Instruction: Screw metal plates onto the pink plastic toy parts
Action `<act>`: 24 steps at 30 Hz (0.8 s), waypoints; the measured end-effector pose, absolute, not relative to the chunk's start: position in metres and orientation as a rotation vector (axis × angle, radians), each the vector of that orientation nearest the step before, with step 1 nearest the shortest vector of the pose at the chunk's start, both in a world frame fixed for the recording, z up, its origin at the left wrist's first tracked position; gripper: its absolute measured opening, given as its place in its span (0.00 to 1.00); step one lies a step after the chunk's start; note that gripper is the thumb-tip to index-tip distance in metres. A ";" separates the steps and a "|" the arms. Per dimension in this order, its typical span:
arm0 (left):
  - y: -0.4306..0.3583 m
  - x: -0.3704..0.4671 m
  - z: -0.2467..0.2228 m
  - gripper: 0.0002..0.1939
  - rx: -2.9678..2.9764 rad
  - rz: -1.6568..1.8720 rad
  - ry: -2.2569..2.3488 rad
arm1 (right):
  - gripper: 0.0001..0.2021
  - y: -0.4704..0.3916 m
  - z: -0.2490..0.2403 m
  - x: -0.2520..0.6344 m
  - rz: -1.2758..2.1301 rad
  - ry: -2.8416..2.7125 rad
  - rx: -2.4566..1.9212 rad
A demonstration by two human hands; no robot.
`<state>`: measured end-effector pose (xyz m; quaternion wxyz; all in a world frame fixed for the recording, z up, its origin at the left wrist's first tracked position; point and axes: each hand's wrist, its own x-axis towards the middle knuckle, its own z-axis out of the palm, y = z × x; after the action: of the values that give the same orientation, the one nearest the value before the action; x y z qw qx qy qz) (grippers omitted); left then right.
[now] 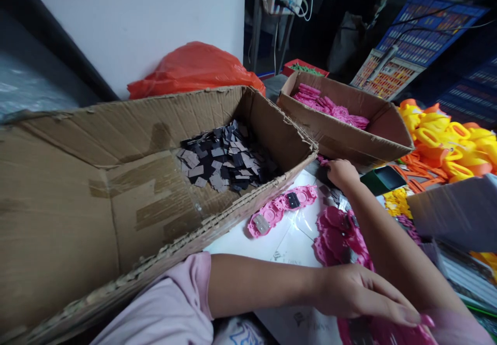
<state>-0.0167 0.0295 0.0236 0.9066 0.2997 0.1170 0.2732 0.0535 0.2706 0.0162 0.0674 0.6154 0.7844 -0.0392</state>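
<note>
My left hand (359, 293) reaches across the lower right, its fingers closed on a pink plastic part (427, 321) over other pink pieces. Farther up, my right hand (343, 173) is closed beside the lower edge of the pink-filled box; a bit of pink and something dark show at its fingertips, too small to make out. Between the hands lies a pile of pink plastic shells (334, 236). Left of it, on the white surface (272, 241), a pink shell (267, 219) holds a grey plate and a black piece.
A large cardboard box (143, 200) with black and grey flat pieces (229, 156) fills the left. Behind stand a smaller box (341, 146) of pink parts and a red bag (194, 68). At right are yellow and orange toys (450, 138) and a dark green container (382, 181).
</note>
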 end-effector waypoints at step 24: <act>0.052 -0.029 0.035 0.17 0.482 0.772 0.445 | 0.16 0.055 0.055 0.128 -2.507 2.818 2.321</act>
<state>-0.0290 0.0518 0.0353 0.8745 0.2308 0.2132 0.3695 0.1276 0.0546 0.0552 -0.5998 0.4193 0.5092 -0.4530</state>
